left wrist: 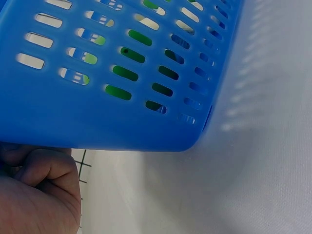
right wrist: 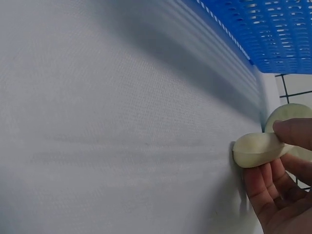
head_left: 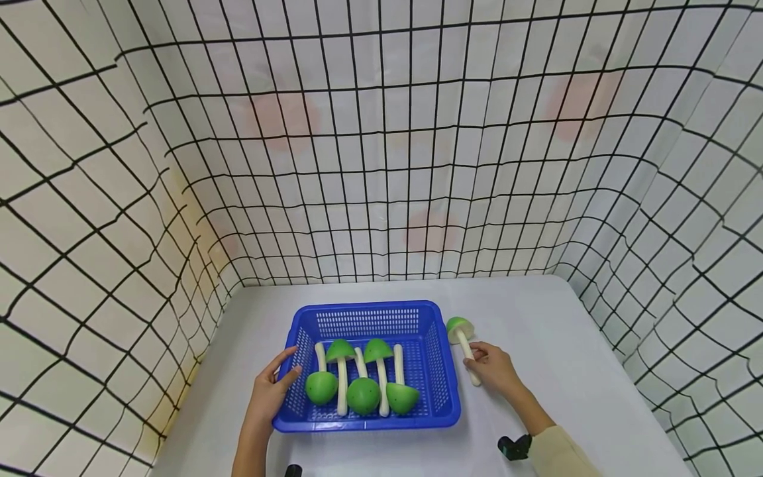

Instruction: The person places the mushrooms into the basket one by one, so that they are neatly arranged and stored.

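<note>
A blue plastic basket (head_left: 369, 425) stands on the table, with several model mushrooms (head_left: 363, 396) lying side by side in it, their green caps pointing alternately toward and away from me. At the basket's left rim is my left hand (head_left: 266, 394), holding the edge with thumb and fingers; in the left wrist view the rim hides part of the curled fingers. To the right of the basket, my right hand (head_left: 497, 372) pinches the white stem of another green-capped mushroom (head_left: 465, 346) between thumb and fingers. Its cap points away from me, and the stem's end (right wrist: 251, 150) is close to the table surface.
The white table (head_left: 536, 331) is bounded at the back and sides by a black grid net (head_left: 381, 199) over pale walls. A small black object (head_left: 514, 448) sits by the right wrist, and another dark piece (head_left: 293, 470) shows at the bottom edge.
</note>
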Demonstrator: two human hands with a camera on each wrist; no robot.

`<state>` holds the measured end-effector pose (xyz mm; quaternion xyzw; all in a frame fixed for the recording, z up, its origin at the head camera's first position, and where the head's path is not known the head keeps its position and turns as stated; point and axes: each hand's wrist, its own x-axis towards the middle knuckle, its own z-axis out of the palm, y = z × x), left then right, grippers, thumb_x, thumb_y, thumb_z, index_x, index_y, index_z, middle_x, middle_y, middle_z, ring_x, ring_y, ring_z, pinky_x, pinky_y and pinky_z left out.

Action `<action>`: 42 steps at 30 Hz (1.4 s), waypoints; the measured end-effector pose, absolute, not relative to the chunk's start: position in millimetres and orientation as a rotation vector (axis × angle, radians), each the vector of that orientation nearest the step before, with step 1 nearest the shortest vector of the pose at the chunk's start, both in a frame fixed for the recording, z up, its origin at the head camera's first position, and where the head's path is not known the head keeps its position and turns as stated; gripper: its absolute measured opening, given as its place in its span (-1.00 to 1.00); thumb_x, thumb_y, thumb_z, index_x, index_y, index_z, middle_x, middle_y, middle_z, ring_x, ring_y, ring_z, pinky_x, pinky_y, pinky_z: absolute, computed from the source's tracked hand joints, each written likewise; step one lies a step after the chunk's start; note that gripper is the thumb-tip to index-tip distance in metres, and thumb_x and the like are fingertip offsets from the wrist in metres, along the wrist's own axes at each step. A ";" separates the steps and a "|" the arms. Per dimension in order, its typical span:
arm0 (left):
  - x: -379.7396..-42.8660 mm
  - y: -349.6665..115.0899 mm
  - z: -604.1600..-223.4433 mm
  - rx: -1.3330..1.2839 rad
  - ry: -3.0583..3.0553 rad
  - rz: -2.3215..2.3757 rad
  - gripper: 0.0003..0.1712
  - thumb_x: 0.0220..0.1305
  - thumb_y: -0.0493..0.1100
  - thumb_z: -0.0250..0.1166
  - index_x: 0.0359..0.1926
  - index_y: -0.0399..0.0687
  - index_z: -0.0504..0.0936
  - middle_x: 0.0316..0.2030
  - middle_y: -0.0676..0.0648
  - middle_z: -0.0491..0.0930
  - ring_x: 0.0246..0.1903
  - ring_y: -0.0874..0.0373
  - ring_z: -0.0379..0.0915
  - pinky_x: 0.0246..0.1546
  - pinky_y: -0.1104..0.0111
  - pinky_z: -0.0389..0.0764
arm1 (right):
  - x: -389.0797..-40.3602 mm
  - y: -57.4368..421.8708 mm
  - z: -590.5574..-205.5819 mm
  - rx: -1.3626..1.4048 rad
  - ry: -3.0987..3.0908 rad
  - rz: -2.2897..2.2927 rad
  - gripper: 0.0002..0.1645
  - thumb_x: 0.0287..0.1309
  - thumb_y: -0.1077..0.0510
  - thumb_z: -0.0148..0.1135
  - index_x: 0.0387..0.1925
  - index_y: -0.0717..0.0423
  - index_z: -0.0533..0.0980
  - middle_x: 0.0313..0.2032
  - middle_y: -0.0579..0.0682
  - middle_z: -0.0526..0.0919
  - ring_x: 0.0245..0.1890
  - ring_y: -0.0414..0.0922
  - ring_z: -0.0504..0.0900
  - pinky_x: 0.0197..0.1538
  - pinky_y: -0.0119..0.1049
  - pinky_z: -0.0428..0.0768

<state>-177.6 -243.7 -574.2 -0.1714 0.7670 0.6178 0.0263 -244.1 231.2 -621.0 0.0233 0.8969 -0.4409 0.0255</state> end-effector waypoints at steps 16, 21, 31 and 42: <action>-174.9 -243.1 -571.3 -0.495 2.370 1.913 -0.37 0.46 -0.03 0.31 0.49 0.18 0.40 0.29 -0.43 0.51 0.07 -0.20 0.67 -0.02 -0.02 0.73 | -237.2 234.9 -619.0 0.068 2.772 -1.387 -0.53 0.18 0.23 0.41 0.12 0.29 0.58 -0.24 0.10 0.68 -0.37 -0.23 0.62 -0.34 -0.40 0.55; -174.1 -243.7 -570.9 -0.492 2.369 1.909 -0.36 0.45 -0.02 0.31 0.49 0.18 0.40 0.30 -0.42 0.51 0.06 -0.17 0.67 -0.02 -0.02 0.73 | -233.3 238.3 -613.8 0.091 2.773 -1.395 -0.52 0.20 0.22 0.40 0.14 0.29 0.57 -0.21 0.10 0.67 -0.35 -0.23 0.63 -0.33 -0.40 0.56; -174.9 -245.0 -570.8 -0.484 2.352 1.917 -0.35 0.46 -0.01 0.31 0.50 0.20 0.39 0.29 -0.42 0.52 0.05 -0.18 0.67 -0.02 -0.03 0.73 | -228.9 243.0 -594.9 0.095 2.797 -1.409 -0.49 0.25 0.18 0.38 0.20 0.27 0.54 -0.18 0.10 0.65 -0.30 -0.19 0.63 -0.33 -0.40 0.58; -174.7 -242.5 -568.3 -0.492 2.367 1.899 -0.36 0.46 -0.02 0.30 0.50 0.20 0.39 0.32 -0.43 0.48 0.10 -0.22 0.64 0.01 -0.02 0.72 | -230.8 242.4 -579.3 0.067 2.833 -1.449 -0.46 0.26 0.14 0.41 0.22 0.25 0.54 -0.16 0.10 0.65 -0.28 -0.19 0.62 -0.31 -0.42 0.59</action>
